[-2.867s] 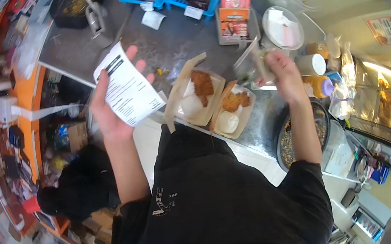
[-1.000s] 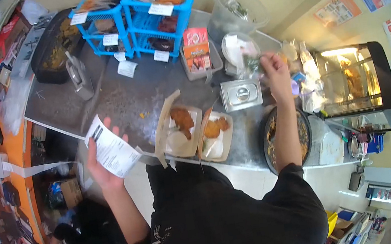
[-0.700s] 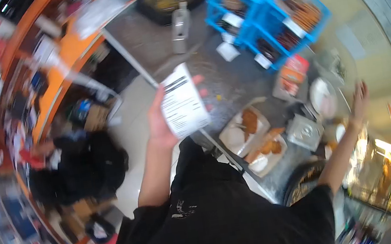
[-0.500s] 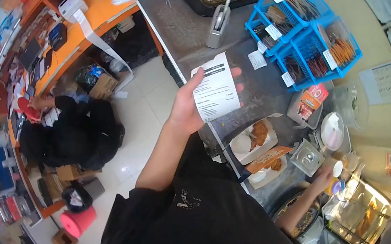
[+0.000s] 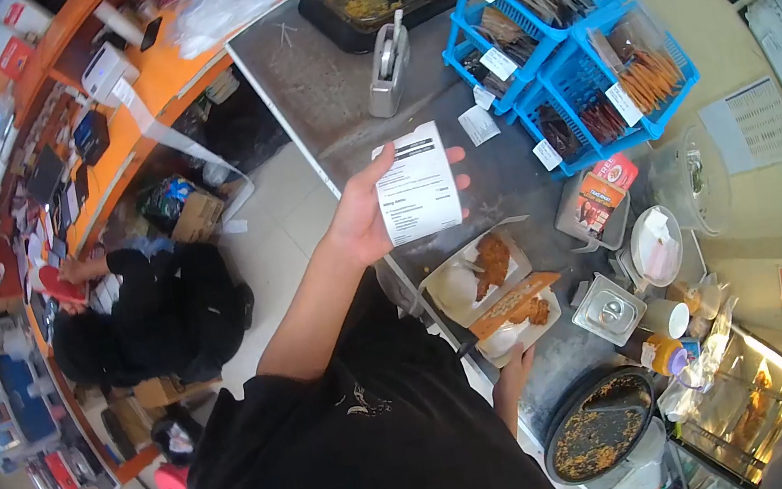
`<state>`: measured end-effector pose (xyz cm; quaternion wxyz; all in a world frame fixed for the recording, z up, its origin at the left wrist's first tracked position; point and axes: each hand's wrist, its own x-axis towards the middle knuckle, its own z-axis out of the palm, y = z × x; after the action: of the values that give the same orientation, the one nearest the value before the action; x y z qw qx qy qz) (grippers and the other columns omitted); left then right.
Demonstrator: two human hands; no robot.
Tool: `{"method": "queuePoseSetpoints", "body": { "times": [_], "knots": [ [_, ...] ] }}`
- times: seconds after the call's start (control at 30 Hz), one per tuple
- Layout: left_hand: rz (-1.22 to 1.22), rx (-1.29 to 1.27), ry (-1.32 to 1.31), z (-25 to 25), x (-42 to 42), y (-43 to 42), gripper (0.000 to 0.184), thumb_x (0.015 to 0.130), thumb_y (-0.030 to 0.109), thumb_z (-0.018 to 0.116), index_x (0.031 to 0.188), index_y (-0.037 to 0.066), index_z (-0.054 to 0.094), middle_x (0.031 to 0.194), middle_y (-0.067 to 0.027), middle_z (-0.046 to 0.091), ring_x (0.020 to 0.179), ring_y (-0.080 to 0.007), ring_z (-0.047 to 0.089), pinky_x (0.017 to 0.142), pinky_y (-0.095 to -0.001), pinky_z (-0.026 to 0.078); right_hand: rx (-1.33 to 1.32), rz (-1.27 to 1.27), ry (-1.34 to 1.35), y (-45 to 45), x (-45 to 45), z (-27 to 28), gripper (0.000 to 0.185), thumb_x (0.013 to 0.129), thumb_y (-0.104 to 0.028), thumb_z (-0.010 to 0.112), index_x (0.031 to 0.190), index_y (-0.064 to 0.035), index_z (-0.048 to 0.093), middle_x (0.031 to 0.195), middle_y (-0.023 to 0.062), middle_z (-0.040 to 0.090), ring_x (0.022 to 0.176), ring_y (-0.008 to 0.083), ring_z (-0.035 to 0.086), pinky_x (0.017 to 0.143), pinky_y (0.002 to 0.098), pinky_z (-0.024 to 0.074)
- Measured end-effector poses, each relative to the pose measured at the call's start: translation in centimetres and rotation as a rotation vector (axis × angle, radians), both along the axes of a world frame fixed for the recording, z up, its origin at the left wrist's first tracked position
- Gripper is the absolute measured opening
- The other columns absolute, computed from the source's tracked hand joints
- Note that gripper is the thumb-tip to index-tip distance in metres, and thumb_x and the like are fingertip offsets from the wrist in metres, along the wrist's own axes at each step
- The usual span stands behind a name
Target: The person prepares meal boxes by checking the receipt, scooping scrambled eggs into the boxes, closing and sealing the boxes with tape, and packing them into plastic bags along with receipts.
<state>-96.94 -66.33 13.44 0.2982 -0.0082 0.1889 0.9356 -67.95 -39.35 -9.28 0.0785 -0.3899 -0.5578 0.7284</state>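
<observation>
In my left hand (image 5: 371, 209) is a printed paper receipt (image 5: 419, 185), pinched by the thumb over its front with fingertips showing past its far edge. My right hand (image 5: 512, 380) is at the near edge of an open takeaway box (image 5: 535, 332) that holds rice and fried chicken; its fingers are partly hidden against the box. Beside that box stands a second open box (image 5: 452, 302) with rice (image 5: 456, 286) and a fried chicken piece (image 5: 492, 265). An orange printed lid flap (image 5: 511, 304) lies between the two.
Blue baskets (image 5: 546, 100) of packed cutlery stand at the back right, near a tape dispenser (image 5: 388, 68) and a black tray (image 5: 349, 33). A round black pan (image 5: 600, 424), a lidded steel container (image 5: 610, 310) and a sauce bottle (image 5: 665, 355) are on the right. Another person (image 5: 153, 310) crouches at left.
My right hand has come back from the cup and bottles at the right to the nearer takeaway box. The receipt stays in my left hand. The view has shifted slightly.
</observation>
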Motion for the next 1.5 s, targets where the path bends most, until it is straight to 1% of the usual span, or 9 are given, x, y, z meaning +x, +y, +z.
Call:
{"method": "queuePoseSetpoints", "body": {
  "times": [0.5, 0.57, 0.63, 0.8, 0.93, 1.07, 1.27, 1.43, 1.5],
  "knots": [
    [-0.119, 0.014, -0.057, -1.6, -19.5, -7.7, 0.057, 0.093, 0.027, 0.052, 0.145, 0.006, 0.040, 0.131, -0.0168, 0.057, 0.116, -0.0378, 0.060, 0.097, -0.0648, 0.047, 0.140, 0.069, -0.213, -5.0, -10.6, -2.9, 0.035, 0.101, -0.022, 0.054, 0.132, -0.0034, 0.053, 0.118, 0.0071, 0.062, 0.109, 0.0166, 0.061, 0.090, 0.0319, 0.0506],
    [-0.160, -0.020, -0.055, -0.9, -21.7, -7.7, 0.064, 0.088, 0.020, 0.053, 0.149, 0.008, 0.036, 0.133, -0.0162, 0.056, 0.117, -0.0374, 0.059, 0.095, -0.0646, 0.047, 0.142, 0.202, -0.259, -5.0, -14.2, 1.8, 0.034, 0.100, -0.023, 0.056, 0.128, -0.0027, 0.057, 0.116, 0.0051, 0.063, 0.108, 0.0153, 0.061, 0.092, 0.0309, 0.0489],
    [-0.216, -0.023, -0.020, -0.3, -23.3, -7.5, 0.066, 0.089, 0.020, 0.053, 0.151, 0.012, 0.032, 0.137, -0.0177, 0.052, 0.122, -0.0413, 0.054, 0.096, -0.0668, 0.046, 0.737, 0.399, -0.529, -4.6, -19.3, 10.8, 0.033, 0.101, -0.024, 0.056, 0.124, -0.0003, 0.061, 0.113, 0.0044, 0.065, 0.106, 0.0151, 0.062, 0.092, 0.0304, 0.0490],
    [-0.282, 0.047, 0.033, 1.8, -24.9, -7.6, 0.067, 0.091, 0.019, 0.051, 0.153, 0.016, 0.028, 0.140, -0.0192, 0.049, 0.126, -0.0436, 0.052, 0.093, -0.0682, 0.047, 1.006, -0.028, 0.054, 0.2, -30.1, 25.6, 0.024, 0.098, -0.011, 0.056, 0.118, -0.0008, 0.066, 0.103, 0.0112, 0.069, 0.092, 0.0164, 0.064, 0.086, 0.0290, 0.0491],
    [-0.259, 0.044, 0.035, 2.8, -25.2, -8.5, 0.063, 0.094, 0.023, 0.051, 0.153, 0.016, 0.030, 0.135, -0.0151, 0.054, 0.117, -0.0362, 0.059, 0.091, -0.0668, 0.048, 1.289, 0.196, 0.169, 3.4, -40.4, 30.6, 0.026, 0.091, -0.008, 0.063, 0.116, -0.0049, 0.068, 0.111, 0.0142, 0.068, 0.097, 0.0250, 0.066, 0.087, 0.0342, 0.0508],
    [-0.215, 0.091, 0.038, 3.0, -25.4, -10.6, 0.057, 0.100, 0.030, 0.047, 0.152, 0.016, 0.030, 0.133, -0.0151, 0.055, 0.118, -0.0388, 0.059, 0.090, -0.0674, 0.048, 1.608, 0.485, 0.065, 7.9, -47.8, 28.8, 0.038, 0.084, -0.015, 0.072, 0.121, -0.0075, 0.065, 0.119, 0.0192, 0.063, 0.103, 0.0358, 0.064, 0.090, 0.0393, 0.0509],
    [-0.149, 0.124, 0.039, 2.1, -25.5, -12.7, 0.054, 0.101, 0.033, 0.046, 0.150, 0.014, 0.034, 0.131, -0.0163, 0.056, 0.118, -0.0407, 0.058, 0.091, -0.0678, 0.048, 1.979, 0.230, -0.230, 14.2, -54.3, 28.2, 0.055, 0.081, -0.033, 0.074, 0.126, -0.0055, 0.059, 0.123, 0.0215, 0.061, 0.108, 0.0391, 0.062, 0.091, 0.0466, 0.0504],
    [-0.138, 0.162, 0.008, 1.8, -25.2, -13.2, 0.052, 0.100, 0.033, 0.048, 0.147, 0.013, 0.037, 0.136, -0.0195, 0.053, 0.121, -0.0436, 0.055, 0.094, -0.0679, 0.047, 1.816, 0.471, -0.426, 17.2, -55.4, 28.5, 0.042, 0.088, -0.043, 0.063, 0.093, -0.0021, 0.067, 0.090, 0.0226, 0.069, 0.090, 0.0408, 0.067, 0.076, 0.0497, 0.0506],
    [-0.134, 0.184, -0.020, 1.9, -25.4, -13.4, 0.052, 0.100, 0.034, 0.047, 0.147, 0.014, 0.037, 0.137, -0.0208, 0.052, 0.124, -0.0454, 0.053, 0.096, -0.0677, 0.047, 1.778, 0.487, -0.324, 17.4, -55.3, 28.8, 0.030, 0.085, -0.030, 0.069, 0.089, -0.0009, 0.064, 0.085, 0.0219, 0.067, 0.083, 0.0381, 0.067, 0.069, 0.0452, 0.0503]
  ]
}}
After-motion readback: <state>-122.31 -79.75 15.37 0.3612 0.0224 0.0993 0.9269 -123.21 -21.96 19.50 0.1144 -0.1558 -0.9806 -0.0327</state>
